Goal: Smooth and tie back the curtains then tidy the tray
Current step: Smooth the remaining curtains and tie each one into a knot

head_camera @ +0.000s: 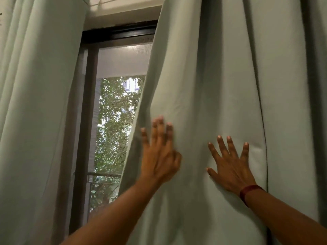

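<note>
Matt, smooth pale-green cloth curtain (221, 85); dark glossy window frame (118, 33); fine mesh screen (122, 59); red woven wristband (248, 193)

Curtain panels counted: 2, logged as left curtain (35, 121) and right curtain (221, 76). Hands counted: 2, left hand (159, 156) and right hand (231, 168); five digits are seen on the latter. One dark red wristband (247, 191) is recorded. One dark-framed window (90, 103) is noted, and one railing (104, 175) beyond it.
</note>
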